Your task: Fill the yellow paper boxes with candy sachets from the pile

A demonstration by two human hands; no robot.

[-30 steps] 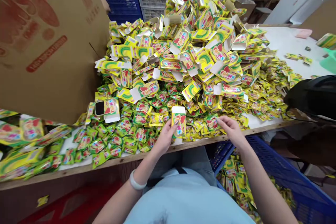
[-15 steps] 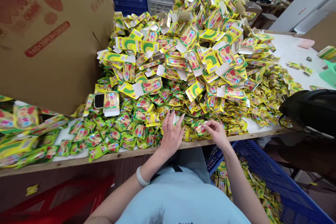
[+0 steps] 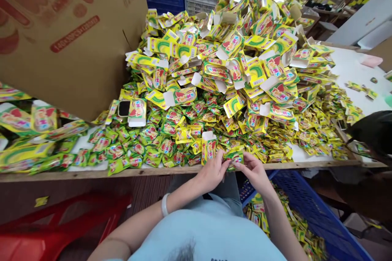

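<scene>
Both my hands meet at the table's front edge on a small green sachet with a red fruit print. My left hand pinches its left side between thumb and fingers. My right hand grips its right side, thumb in front. Just left of the sachet, an open small carton stands with its white flap up, close to my left fingertips. Loose green sachets lie to the left, and more yellow ones to the right.
A tall heap of yellow cartons rises behind. A large cardboard box stands at left, near a dark-screened device. Below are a blue crate holding cartons and a red stool. A dark rounded shape is at right.
My left hand has moved right and down from the loose sachets to the sachet at my right hand. The open carton now shows beside it. The view has shifted slightly.
</scene>
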